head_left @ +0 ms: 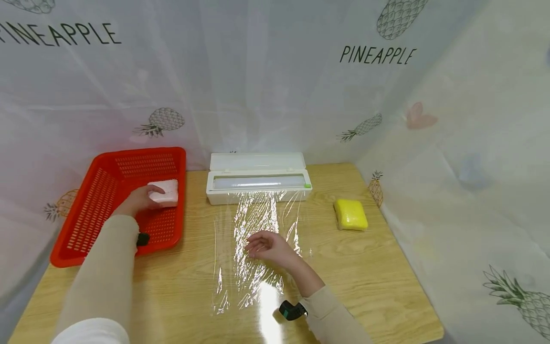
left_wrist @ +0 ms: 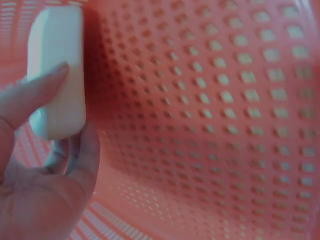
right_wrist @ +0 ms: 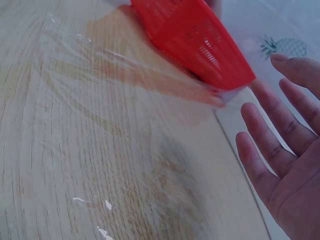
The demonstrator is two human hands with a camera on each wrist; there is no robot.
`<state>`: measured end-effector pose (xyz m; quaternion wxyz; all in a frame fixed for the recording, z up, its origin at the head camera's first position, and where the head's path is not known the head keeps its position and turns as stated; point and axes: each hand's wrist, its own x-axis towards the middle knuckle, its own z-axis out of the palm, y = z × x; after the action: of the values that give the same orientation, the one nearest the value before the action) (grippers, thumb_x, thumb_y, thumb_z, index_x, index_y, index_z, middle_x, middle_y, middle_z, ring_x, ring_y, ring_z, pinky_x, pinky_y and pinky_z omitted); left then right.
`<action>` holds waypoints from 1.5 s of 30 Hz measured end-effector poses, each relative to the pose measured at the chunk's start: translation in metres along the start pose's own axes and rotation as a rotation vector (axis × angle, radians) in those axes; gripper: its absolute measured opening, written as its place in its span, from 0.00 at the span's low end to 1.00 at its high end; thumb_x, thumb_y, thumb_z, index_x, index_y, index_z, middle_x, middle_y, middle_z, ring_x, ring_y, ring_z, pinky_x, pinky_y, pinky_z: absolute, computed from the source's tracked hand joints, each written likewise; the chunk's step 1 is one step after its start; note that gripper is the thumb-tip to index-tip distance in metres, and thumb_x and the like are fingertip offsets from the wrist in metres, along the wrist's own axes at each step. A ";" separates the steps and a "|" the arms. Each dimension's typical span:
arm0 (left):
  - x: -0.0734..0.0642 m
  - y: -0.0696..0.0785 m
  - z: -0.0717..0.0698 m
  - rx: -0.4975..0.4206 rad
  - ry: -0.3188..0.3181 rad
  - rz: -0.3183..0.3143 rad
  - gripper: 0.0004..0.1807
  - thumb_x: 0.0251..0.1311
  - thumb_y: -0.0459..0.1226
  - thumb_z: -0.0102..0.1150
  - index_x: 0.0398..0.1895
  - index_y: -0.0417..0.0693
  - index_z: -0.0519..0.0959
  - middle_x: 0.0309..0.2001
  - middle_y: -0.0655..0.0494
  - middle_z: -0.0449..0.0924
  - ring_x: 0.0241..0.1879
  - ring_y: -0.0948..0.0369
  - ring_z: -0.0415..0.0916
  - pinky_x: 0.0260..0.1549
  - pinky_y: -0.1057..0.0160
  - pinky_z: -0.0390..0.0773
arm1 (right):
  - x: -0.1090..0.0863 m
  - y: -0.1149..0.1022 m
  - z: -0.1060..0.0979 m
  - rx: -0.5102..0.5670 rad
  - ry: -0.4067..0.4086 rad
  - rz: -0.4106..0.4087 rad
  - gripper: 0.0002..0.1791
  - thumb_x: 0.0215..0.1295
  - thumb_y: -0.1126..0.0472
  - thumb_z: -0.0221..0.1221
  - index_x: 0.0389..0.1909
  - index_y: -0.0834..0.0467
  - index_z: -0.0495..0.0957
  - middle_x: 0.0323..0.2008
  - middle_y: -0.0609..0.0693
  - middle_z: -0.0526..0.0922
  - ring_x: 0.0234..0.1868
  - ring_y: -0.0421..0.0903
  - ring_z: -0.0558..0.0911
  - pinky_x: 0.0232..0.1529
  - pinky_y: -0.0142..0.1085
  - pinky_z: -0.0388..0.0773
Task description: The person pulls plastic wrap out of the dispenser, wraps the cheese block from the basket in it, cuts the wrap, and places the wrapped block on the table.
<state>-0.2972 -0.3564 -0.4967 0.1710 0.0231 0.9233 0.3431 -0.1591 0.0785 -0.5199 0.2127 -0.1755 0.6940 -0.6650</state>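
My left hand (head_left: 138, 200) reaches into the red plastic basket (head_left: 182, 191) and grips a pale pinkish-white block with rounded edges (head_left: 170, 192). In the left wrist view the thumb lies across one face of this block (left_wrist: 60, 107), with fingers curled under its lower end. Over a sheet of clear cling film (head_left: 253, 215) spread on the table, my right hand (head_left: 272, 249) holds nothing, its fingers loosely bent. The film runs out from a white cling film dispenser (head_left: 221, 197) whose lid stands raised at the back. The right wrist view shows the fingers (right_wrist: 285, 125) relaxed and apart.
A yellow block (head_left: 351, 214), looking film-wrapped, lies on the wooden table (head_left: 378, 267) right of the dispenser. A green slider (head_left: 307, 186) sits at the dispenser's right end. Behind and to the right hangs a pineapple-print curtain (head_left: 275, 95).
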 end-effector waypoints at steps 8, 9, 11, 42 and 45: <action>-0.007 0.010 -0.006 -0.113 0.084 -0.009 0.30 0.62 0.35 0.61 0.63 0.30 0.63 0.64 0.25 0.57 0.54 0.36 0.59 0.52 0.41 0.66 | -0.004 -0.009 -0.003 0.039 0.023 0.001 0.22 0.57 0.81 0.56 0.55 0.75 0.71 0.48 0.73 0.78 0.46 0.66 0.80 0.46 0.37 0.80; -0.010 0.013 -0.007 -0.140 0.095 -0.008 0.31 0.63 0.35 0.60 0.64 0.29 0.62 0.63 0.24 0.57 0.54 0.36 0.60 0.50 0.44 0.69 | -0.004 -0.009 -0.005 0.036 0.032 0.002 0.22 0.58 0.81 0.56 0.55 0.75 0.71 0.48 0.73 0.78 0.47 0.68 0.79 0.46 0.36 0.80; -0.018 0.021 -0.010 -0.190 0.120 -0.021 0.32 0.65 0.35 0.60 0.66 0.28 0.60 0.63 0.25 0.57 0.53 0.37 0.61 0.46 0.49 0.71 | -0.006 -0.012 -0.006 0.024 0.050 0.003 0.22 0.58 0.80 0.58 0.55 0.75 0.71 0.48 0.73 0.78 0.47 0.66 0.79 0.47 0.36 0.79; -0.159 0.129 0.113 -0.316 0.392 0.123 0.24 0.57 0.30 0.68 0.58 0.44 0.77 0.56 0.39 0.69 0.50 0.47 0.68 0.48 0.51 0.73 | -0.021 -0.013 0.006 0.087 0.133 -0.120 0.23 0.57 0.76 0.63 0.55 0.73 0.72 0.51 0.71 0.77 0.51 0.65 0.76 0.49 0.37 0.78; -0.159 0.136 0.132 -0.385 0.371 0.131 0.23 0.55 0.28 0.68 0.56 0.44 0.78 0.54 0.39 0.69 0.49 0.47 0.70 0.48 0.52 0.75 | -0.021 -0.013 0.009 0.089 0.163 -0.116 0.22 0.57 0.76 0.64 0.54 0.71 0.74 0.52 0.68 0.77 0.53 0.67 0.74 0.48 0.36 0.79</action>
<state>-0.1135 -0.1951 -0.4548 -0.0222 -0.0135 0.8533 0.5208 -0.1373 0.0809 -0.5063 0.1242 -0.1513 0.6675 -0.7184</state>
